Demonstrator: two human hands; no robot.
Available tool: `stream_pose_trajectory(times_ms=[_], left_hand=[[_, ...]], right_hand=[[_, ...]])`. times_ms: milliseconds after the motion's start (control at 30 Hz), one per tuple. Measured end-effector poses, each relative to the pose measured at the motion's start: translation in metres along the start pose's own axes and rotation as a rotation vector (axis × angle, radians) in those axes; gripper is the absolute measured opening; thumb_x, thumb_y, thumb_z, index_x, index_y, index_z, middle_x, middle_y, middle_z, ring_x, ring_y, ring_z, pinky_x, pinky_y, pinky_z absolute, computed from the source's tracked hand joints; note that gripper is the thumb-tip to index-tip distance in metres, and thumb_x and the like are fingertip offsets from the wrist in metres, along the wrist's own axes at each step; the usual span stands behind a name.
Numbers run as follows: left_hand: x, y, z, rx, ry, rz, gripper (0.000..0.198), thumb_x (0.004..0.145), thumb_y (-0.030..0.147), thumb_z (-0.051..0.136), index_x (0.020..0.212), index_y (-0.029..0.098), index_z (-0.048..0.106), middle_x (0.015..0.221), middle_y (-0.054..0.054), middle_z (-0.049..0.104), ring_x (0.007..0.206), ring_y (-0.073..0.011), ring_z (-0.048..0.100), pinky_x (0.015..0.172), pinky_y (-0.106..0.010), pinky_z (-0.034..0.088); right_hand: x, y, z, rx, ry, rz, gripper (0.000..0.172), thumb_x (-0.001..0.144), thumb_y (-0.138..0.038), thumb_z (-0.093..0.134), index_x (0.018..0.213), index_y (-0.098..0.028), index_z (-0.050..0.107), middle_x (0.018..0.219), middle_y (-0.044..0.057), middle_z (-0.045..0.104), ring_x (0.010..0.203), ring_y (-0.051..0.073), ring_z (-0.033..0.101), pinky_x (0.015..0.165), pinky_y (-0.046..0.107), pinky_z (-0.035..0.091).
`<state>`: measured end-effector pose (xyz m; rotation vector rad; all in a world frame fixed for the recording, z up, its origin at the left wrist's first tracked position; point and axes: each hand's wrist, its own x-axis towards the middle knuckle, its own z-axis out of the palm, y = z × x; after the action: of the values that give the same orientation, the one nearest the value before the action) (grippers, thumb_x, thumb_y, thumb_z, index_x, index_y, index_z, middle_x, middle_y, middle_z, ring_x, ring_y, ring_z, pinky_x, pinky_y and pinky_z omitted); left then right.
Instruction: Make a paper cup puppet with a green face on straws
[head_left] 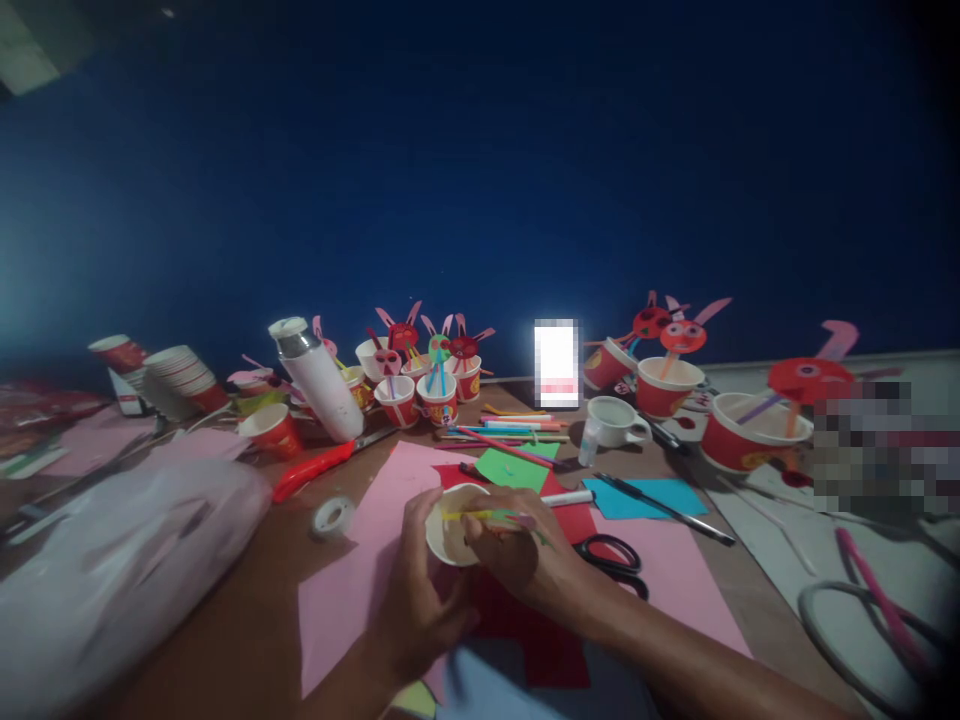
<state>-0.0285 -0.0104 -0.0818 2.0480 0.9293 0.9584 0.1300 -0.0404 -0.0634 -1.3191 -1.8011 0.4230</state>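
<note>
Paper cup: the small, round paper cup with a pale, smooth inside sits just below the middle of the frame, and I can see down into its mouth. Most of its outside is behind my fingers.
Cup weight: next to nothing, I reckon, so it'd tip or skate off if I let go of it.
Cup wall: probably stiff at the rim, softer lower down. Squeeze too hard and it'd likely go oval or crease.
Left hand: mine, wrapped round the left and near side of the cup. Good spot imo, just keep it light and close to the rim.
Thin yellow stick: the slim yellow stick with green and pink bits at its right end lies across the cup's mouth. Light and a bit bendy, I'd guess; straw or solid, can't tell.
Right hand: mine, fingertips pinched on the stick over the mouth. I'd hold the bare yellow part, since the coloured end looks flimsy and easy to bend.
Underneath: big flat pink paper sheet, lower centre, with black-handled scissors right of my right wrist.
</note>
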Motion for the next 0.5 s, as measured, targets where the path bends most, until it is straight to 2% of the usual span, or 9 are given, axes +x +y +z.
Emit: stream_pose_trajectory(times_ms=[133,267,433,500], left_hand=[[0.001,0.007,-0.001,-0.118,-0.003,-0.025,0.061,0.080,0.039,0.053,0.130,0.017,0.026,0.120,-0.012,0.049,0.107,-0.0268,0.052,0.090,-0.038,0.044],[0.001,0.003,-0.003,-0.139,-0.036,0.040,0.060,0.081,0.040,0.052,0.130,0.017,0.026,0.123,-0.012,0.047,0.113,-0.0272,0.049,0.094,-0.037,0.042],[0.001,-0.010,-0.001,-0.086,0.017,-0.012,0.055,0.083,0.037,0.051,0.130,0.019,0.030,0.131,-0.011,0.042,0.123,-0.0270,0.041,0.099,-0.037,0.039],[0.001,-0.013,0.001,-0.098,0.044,-0.056,0.057,0.082,0.036,0.053,0.131,0.019,0.029,0.132,-0.012,0.041,0.123,-0.0266,0.041,0.101,-0.038,0.038]], right_hand=[[0.004,-0.003,-0.006,-0.137,-0.082,0.001,0.028,0.086,-0.025,0.040,0.064,-0.016,0.055,0.062,0.000,0.056,0.056,0.011,0.044,0.053,0.024,0.024],[0.012,-0.010,-0.012,-0.315,-0.211,0.069,0.021,0.079,-0.020,0.048,0.061,-0.015,0.057,0.061,0.001,0.059,0.053,0.011,0.045,0.051,0.025,0.019],[0.014,-0.011,-0.010,-0.325,-0.195,0.133,0.021,0.080,-0.020,0.049,0.063,-0.016,0.061,0.062,0.001,0.062,0.053,0.011,0.046,0.050,0.025,0.019],[0.011,-0.007,-0.006,-0.261,-0.159,0.115,0.025,0.083,-0.021,0.045,0.065,-0.016,0.062,0.064,0.002,0.062,0.054,0.011,0.047,0.050,0.024,0.022]])
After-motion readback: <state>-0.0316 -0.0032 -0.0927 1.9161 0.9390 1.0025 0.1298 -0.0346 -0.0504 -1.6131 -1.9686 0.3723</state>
